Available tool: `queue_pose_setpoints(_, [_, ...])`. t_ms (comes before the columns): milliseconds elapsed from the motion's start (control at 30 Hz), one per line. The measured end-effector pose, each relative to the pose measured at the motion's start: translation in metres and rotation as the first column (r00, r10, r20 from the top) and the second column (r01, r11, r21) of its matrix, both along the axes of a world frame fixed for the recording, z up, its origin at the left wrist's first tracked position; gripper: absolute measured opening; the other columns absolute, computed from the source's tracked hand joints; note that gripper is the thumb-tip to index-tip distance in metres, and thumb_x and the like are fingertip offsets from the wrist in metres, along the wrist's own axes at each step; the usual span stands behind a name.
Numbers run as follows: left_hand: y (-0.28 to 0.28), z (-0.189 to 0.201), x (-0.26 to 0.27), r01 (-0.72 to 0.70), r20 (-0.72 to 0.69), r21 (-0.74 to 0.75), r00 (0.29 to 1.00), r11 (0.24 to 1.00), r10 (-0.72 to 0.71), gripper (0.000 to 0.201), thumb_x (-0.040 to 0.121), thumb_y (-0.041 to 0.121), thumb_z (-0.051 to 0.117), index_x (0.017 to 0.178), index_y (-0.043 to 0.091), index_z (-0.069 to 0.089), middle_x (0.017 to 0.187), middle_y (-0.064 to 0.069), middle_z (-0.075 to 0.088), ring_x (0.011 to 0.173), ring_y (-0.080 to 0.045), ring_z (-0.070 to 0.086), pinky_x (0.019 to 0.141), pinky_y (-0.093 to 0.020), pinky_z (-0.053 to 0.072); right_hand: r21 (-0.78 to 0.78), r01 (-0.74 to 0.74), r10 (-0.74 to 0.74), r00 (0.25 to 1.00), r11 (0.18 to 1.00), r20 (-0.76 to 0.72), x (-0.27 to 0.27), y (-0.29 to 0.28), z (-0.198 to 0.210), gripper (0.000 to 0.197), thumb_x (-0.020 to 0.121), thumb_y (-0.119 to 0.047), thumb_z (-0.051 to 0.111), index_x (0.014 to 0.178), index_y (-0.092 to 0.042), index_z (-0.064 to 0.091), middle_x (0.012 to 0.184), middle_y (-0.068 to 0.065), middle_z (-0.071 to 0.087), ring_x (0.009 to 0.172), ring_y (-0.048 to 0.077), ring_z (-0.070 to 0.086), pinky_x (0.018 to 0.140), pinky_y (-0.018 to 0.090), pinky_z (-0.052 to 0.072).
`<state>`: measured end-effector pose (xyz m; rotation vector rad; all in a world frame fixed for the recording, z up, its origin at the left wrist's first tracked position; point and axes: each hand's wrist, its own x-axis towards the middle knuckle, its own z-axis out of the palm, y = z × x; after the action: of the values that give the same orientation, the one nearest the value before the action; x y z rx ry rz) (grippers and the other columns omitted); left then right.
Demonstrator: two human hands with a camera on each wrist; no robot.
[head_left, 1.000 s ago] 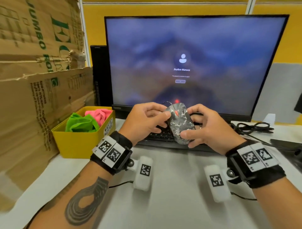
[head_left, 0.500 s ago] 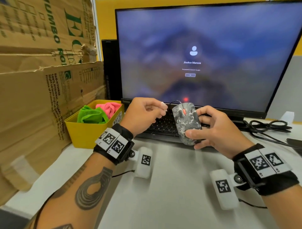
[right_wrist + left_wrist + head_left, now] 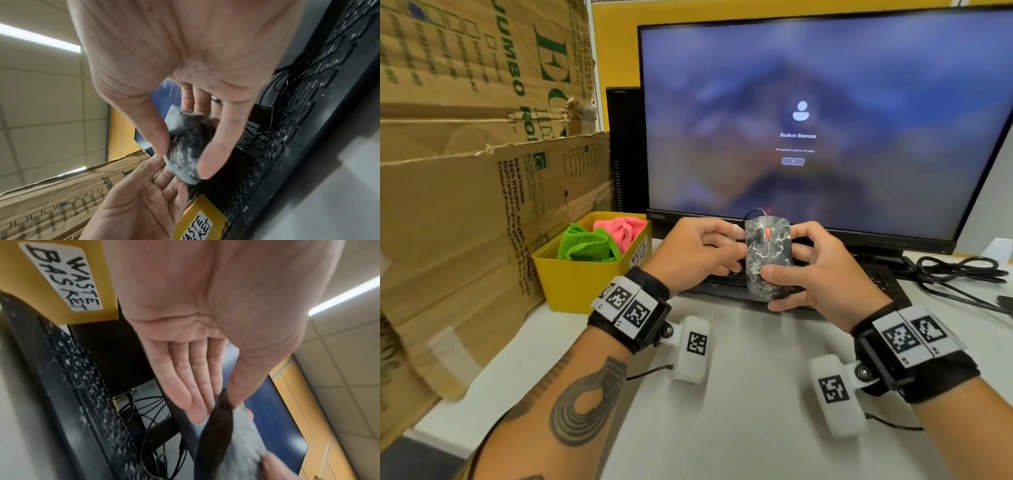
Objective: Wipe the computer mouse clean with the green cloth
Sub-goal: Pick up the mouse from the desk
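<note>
The computer mouse (image 3: pixel 768 260) is black with grey dust and an orange wheel, and it is held in the air above the keyboard. My right hand (image 3: pixel 786 260) pinches its right side and rear between thumb and fingers. My left hand (image 3: pixel 738 243) holds its left edge, thumb on top and fingers beneath. The left wrist view shows the mouse (image 3: pixel 242 443) between that thumb and the straight fingers (image 3: pixel 191 394). The right wrist view shows the mouse (image 3: pixel 185 146) gripped by my right hand (image 3: pixel 183 152). The green cloth (image 3: pixel 585 245) lies crumpled in the yellow basket (image 3: pixel 585 287) at the left.
A pink cloth (image 3: pixel 621 231) shares the basket. The dusty black keyboard (image 3: pixel 887 281) lies under the hands, with the monitor (image 3: pixel 808 120) behind it. Cardboard sheets (image 3: pixel 465 205) lean at the left. Black cables (image 3: pixel 962 270) lie at the right. The grey desk (image 3: pixel 739 394) stretches toward me.
Half a second ago my left hand was off the mouse with its fingers curled; now it holds the mouse's left edge again. My right hand has kept hold of the mouse throughout.
</note>
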<state>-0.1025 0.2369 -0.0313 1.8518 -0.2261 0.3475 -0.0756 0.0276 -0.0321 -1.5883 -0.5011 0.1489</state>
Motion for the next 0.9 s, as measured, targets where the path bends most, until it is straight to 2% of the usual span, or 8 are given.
queue_pose_setpoints(133, [-0.002, 0.0, -0.002, -0.017, 0.02, 0.109, 1.0, 0.994, 0.015, 0.017, 0.091, 0.011, 0.078, 0.107, 0.009, 0.075, 0.085, -0.005, 0.079, 0.082, -0.022, 0.079, 0.072, -0.031, 0.064, -0.017, 0.019, -0.019, 1.0, 1.0, 0.008, 0.001, 0.0, 0.0, 0.049, 0.084, 0.002, 0.076, 0.124, -0.011, 0.051, 0.108, 0.008, 0.078, 0.092, 0.034, 0.077, 0.063, 0.054, 0.062])
queue_pose_setpoints(267, [0.025, 0.012, 0.0, -0.292, 0.195, 0.131, 0.945, 0.947, 0.264, 0.011, 0.082, 0.028, 0.081, 0.085, 0.017, 0.08, 0.078, 0.003, 0.079, 0.075, -0.008, 0.075, 0.079, -0.032, 0.062, -0.014, 0.034, -0.034, 0.999, 0.999, 0.02, 0.002, -0.003, -0.001, 0.048, 0.083, 0.002, 0.076, 0.122, -0.01, 0.051, 0.106, 0.007, 0.078, 0.094, 0.032, 0.076, 0.063, 0.054, 0.062])
queue_pose_setpoints(367, [0.055, 0.025, -0.013, -0.583, 0.303, 0.217, 0.803, 0.783, 0.514, 0.016, 0.083, 0.037, 0.077, 0.081, 0.022, 0.079, 0.083, 0.01, 0.079, 0.083, -0.006, 0.073, 0.088, -0.033, 0.059, -0.024, 0.025, -0.024, 0.999, 0.999, 0.027, 0.001, -0.004, -0.003, 0.048, 0.083, 0.003, 0.076, 0.122, -0.009, 0.051, 0.104, 0.006, 0.078, 0.093, 0.031, 0.076, 0.062, 0.055, 0.062])
queue_pose_setpoints(467, [0.084, 0.037, -0.031, -0.725, 0.301, 0.456, 0.672, 0.517, 0.676, 0.021, 0.087, 0.048, 0.071, 0.101, 0.033, 0.076, 0.113, 0.01, 0.074, 0.12, -0.021, 0.061, 0.103, -0.044, 0.048, -0.028, 0.021, -0.02, 0.999, 0.999, 0.031, 0.001, -0.004, -0.003, 0.048, 0.082, 0.003, 0.077, 0.121, -0.009, 0.052, 0.104, 0.006, 0.078, 0.093, 0.03, 0.077, 0.063, 0.056, 0.062])
queue_pose_setpoints(533, [0.1, 0.042, -0.039, -0.645, 0.148, 0.645, 0.631, 0.409, 0.761, 0.04, 0.087, 0.053, 0.071, 0.124, 0.036, 0.069, 0.132, 0.003, 0.065, 0.136, -0.03, 0.046, 0.11, -0.049, 0.04, -0.029, 0.017, -0.016, 0.999, 0.999, 0.035, 0.0, -0.004, -0.002, 0.048, 0.082, 0.002, 0.077, 0.121, -0.01, 0.052, 0.105, 0.006, 0.078, 0.093, 0.03, 0.077, 0.064, 0.058, 0.061])
queue_pose_setpoints(667, [0.118, 0.04, -0.038, -0.351, -0.152, 0.808, 0.652, 0.473, 0.743, 0.052, 0.094, 0.034, 0.069, 0.144, 0.021, 0.059, 0.145, -0.007, 0.06, 0.131, -0.032, 0.055, 0.101, -0.037, 0.048, -0.043, 0.01, -0.008, 0.999, 0.999, 0.04, -0.003, -0.004, -0.002, 0.049, 0.081, 0.002, 0.078, 0.121, -0.01, 0.053, 0.104, 0.006, 0.079, 0.092, 0.031, 0.077, 0.065, 0.06, 0.061])
queue_pose_setpoints(767, [0.123, 0.03, -0.036, -0.327, -0.146, 0.84, 0.632, 0.433, 0.761, 0.043, 0.097, 0.026, 0.063, 0.138, 0.013, 0.063, 0.134, -0.012, 0.067, 0.115, -0.033, 0.065, 0.088, -0.036, 0.054, -0.068, 0.003, 0.0, 0.999, 0.998, 0.044, -0.007, -0.004, -0.003, 0.049, 0.08, 0.002, 0.079, 0.12, -0.01, 0.053, 0.104, 0.007, 0.079, 0.092, 0.031, 0.077, 0.065, 0.061, 0.061])
queue_pose_setpoints(900, [0.127, 0.025, -0.039, -0.489, -0.022, 0.777, 0.609, 0.397, 0.793, 0.033, 0.094, 0.025, 0.064, 0.124, 0.014, 0.07, 0.121, -0.02, 0.069, 0.102, -0.041, 0.067, 0.089, -0.045, 0.058, -0.094, -0.004, 0.009, 0.999, 0.996, 0.05, -0.01, -0.005, -0.004, 0.049, 0.08, 0.001, 0.08, 0.119, -0.011, 0.053, 0.103, 0.007, 0.079, 0.091, 0.03, 0.077, 0.063, 0.058, 0.062])
